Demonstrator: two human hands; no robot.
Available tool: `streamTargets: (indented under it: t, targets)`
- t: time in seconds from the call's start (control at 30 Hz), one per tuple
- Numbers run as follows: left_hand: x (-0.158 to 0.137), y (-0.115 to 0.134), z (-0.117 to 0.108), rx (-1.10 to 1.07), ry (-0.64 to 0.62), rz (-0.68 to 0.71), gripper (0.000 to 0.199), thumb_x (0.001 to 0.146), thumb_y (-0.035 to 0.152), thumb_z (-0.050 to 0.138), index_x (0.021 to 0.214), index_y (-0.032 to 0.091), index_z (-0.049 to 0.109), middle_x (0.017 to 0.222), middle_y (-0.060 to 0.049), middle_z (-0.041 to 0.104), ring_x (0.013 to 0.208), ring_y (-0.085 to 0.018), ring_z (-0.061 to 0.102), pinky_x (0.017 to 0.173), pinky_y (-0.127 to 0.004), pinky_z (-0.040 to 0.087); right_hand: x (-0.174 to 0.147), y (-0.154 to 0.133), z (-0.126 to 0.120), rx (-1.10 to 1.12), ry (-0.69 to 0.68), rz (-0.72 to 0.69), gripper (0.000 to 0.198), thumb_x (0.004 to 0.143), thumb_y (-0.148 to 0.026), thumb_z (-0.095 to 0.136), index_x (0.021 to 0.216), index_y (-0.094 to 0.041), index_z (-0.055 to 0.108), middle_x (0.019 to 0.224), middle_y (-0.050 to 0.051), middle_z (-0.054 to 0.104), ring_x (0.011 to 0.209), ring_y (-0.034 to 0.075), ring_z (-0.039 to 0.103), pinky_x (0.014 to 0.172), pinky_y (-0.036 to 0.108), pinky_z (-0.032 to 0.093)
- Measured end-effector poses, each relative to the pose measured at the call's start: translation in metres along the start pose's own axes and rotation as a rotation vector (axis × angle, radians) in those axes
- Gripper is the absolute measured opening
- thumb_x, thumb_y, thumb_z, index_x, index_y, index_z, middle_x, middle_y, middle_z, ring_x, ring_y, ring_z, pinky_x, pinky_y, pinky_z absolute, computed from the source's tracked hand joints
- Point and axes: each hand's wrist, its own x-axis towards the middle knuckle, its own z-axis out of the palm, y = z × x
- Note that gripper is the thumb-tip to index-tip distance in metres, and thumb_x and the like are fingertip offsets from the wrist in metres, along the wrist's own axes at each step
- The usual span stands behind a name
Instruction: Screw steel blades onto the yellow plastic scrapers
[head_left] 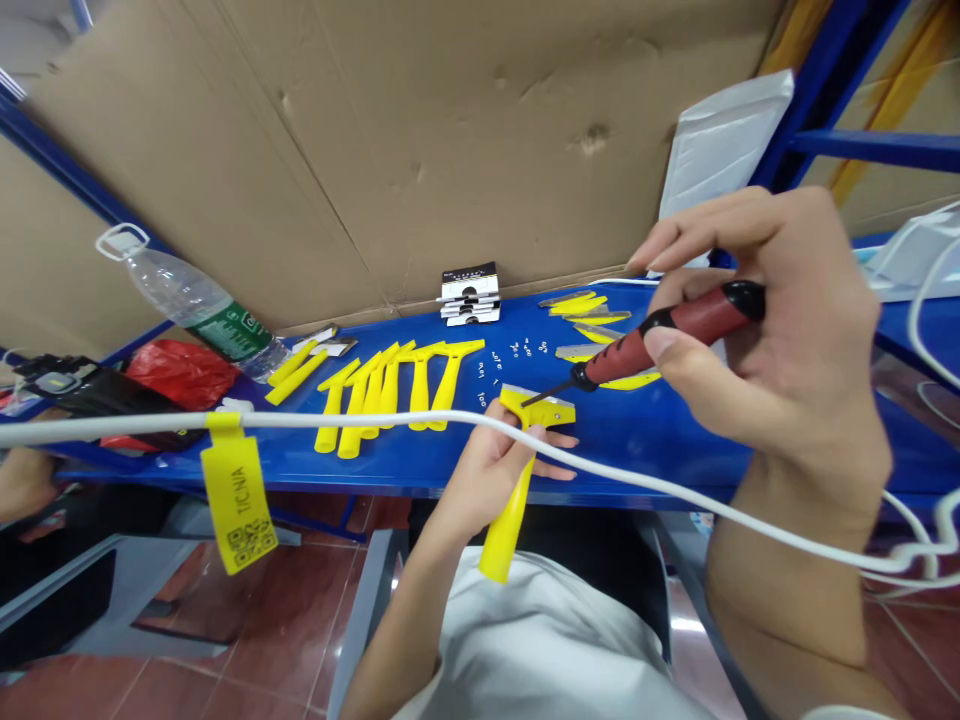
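My left hand [487, 465] is closed around the neck of a yellow scraper [507, 535], its handle slanting down toward my lap. In my right hand [787, 330] I grip a red and black screwdriver [679, 335]. Its thin shaft reaches the scraper's head, close to one end; whether the tip sits in a screw is too small to tell. A row of yellow scraper handles [420, 390] lies left of my hands on the blue table [600, 465]. Behind the screwdriver are several blades with yellow parts [577, 305]. Small pale bits [517, 350] lie between them.
A stack of small black-and-white packs [470, 293] stands by the cardboard wall [450, 130]. A plastic bottle [202, 310], a red bag [180, 372] and a black bottle-like object [90, 395] are at left. A white cable [360, 420] with a yellow tag [238, 505] crosses the foreground.
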Motion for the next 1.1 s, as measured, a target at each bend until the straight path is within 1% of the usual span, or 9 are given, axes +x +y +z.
streamTargets:
  t: [0.07, 0.17, 0.27, 0.4, 0.57, 0.73, 0.87, 0.93, 1.1]
  targets:
    - [0.0, 0.0, 0.0, 0.004, 0.002, 0.006, 0.056, 0.105, 0.046, 0.08, 0.15, 0.023, 0.058, 0.162, -0.021, 0.062, 0.13, -0.038, 0.078, 0.084, -0.04, 0.075, 0.001, -0.001, 0.001, 0.006, 0.006, -0.009, 0.04, 0.081, -0.024, 0.074, 0.12, -0.026, 0.064, 0.121, 0.008, 0.063, 0.123, 0.031, 0.075, 0.062, 0.03, 0.055]
    - [0.0, 0.0, 0.0, 0.011, 0.012, 0.005, 0.056, 0.105, 0.046, 0.08, 0.15, 0.023, 0.057, 0.162, -0.02, 0.062, 0.129, -0.038, 0.078, 0.083, -0.039, 0.075, 0.0, 0.002, 0.002, -0.091, 0.034, -0.013, 0.032, 0.088, -0.028, 0.078, 0.117, -0.028, 0.063, 0.116, 0.004, 0.066, 0.103, 0.024, 0.08, 0.054, 0.024, 0.052]
    - [0.0, -0.001, 0.0, 0.01, 0.009, 0.002, 0.055, 0.104, 0.046, 0.08, 0.149, 0.023, 0.058, 0.161, -0.02, 0.062, 0.13, -0.039, 0.077, 0.084, -0.04, 0.075, -0.001, 0.006, 0.0, -0.071, 0.018, -0.001, 0.035, 0.086, -0.025, 0.075, 0.119, -0.03, 0.063, 0.118, 0.003, 0.067, 0.088, 0.02, 0.076, 0.056, 0.029, 0.053]
    - [0.001, -0.001, 0.0, -0.003, 0.006, 0.005, 0.056, 0.104, 0.047, 0.081, 0.15, 0.024, 0.058, 0.16, -0.02, 0.063, 0.132, -0.039, 0.077, 0.087, -0.042, 0.075, -0.003, 0.009, -0.003, 0.023, -0.018, 0.0, 0.046, 0.08, -0.021, 0.072, 0.125, -0.031, 0.064, 0.125, 0.005, 0.063, 0.099, 0.023, 0.071, 0.067, 0.038, 0.056]
    - [0.001, -0.001, 0.0, 0.003, 0.026, -0.002, 0.057, 0.103, 0.046, 0.082, 0.149, 0.023, 0.058, 0.158, -0.02, 0.065, 0.133, -0.039, 0.076, 0.09, -0.043, 0.075, -0.002, 0.011, -0.002, -0.169, 0.031, -0.012, 0.027, 0.095, -0.029, 0.069, 0.121, -0.029, 0.062, 0.116, 0.004, 0.066, 0.107, 0.023, 0.072, 0.089, 0.043, 0.058]
    - [0.001, 0.0, 0.0, 0.003, 0.018, 0.006, 0.055, 0.104, 0.046, 0.081, 0.148, 0.022, 0.058, 0.159, -0.02, 0.064, 0.132, -0.038, 0.076, 0.086, -0.041, 0.075, -0.002, 0.005, -0.003, -0.069, -0.012, 0.03, 0.031, 0.091, -0.026, 0.069, 0.121, -0.031, 0.063, 0.12, 0.003, 0.064, 0.089, 0.018, 0.07, 0.068, 0.034, 0.056]
    - [0.001, -0.002, -0.001, 0.007, 0.024, 0.005, 0.055, 0.104, 0.046, 0.08, 0.149, 0.023, 0.058, 0.162, -0.02, 0.062, 0.13, -0.037, 0.077, 0.086, -0.041, 0.075, -0.001, 0.002, -0.001, -0.063, 0.002, 0.017, 0.031, 0.09, -0.028, 0.074, 0.119, -0.03, 0.062, 0.117, 0.004, 0.065, 0.105, 0.024, 0.073, 0.077, 0.039, 0.059]
    - [0.001, -0.002, -0.001, 0.005, 0.028, 0.006, 0.056, 0.103, 0.047, 0.081, 0.148, 0.023, 0.058, 0.161, -0.019, 0.063, 0.128, -0.037, 0.078, 0.087, -0.041, 0.075, 0.0, 0.002, 0.0, -0.131, 0.019, -0.007, 0.028, 0.093, -0.031, 0.076, 0.117, -0.029, 0.063, 0.111, 0.003, 0.067, 0.102, 0.021, 0.074, 0.081, 0.038, 0.062]
    - [0.001, -0.001, 0.0, -0.002, 0.025, 0.008, 0.058, 0.101, 0.048, 0.083, 0.148, 0.024, 0.058, 0.159, -0.019, 0.064, 0.126, -0.036, 0.079, 0.085, -0.042, 0.075, 0.0, 0.0, -0.002, -0.065, -0.006, 0.036, 0.035, 0.084, -0.024, 0.075, 0.116, -0.03, 0.063, 0.115, 0.003, 0.068, 0.105, 0.024, 0.077, 0.06, 0.029, 0.058]
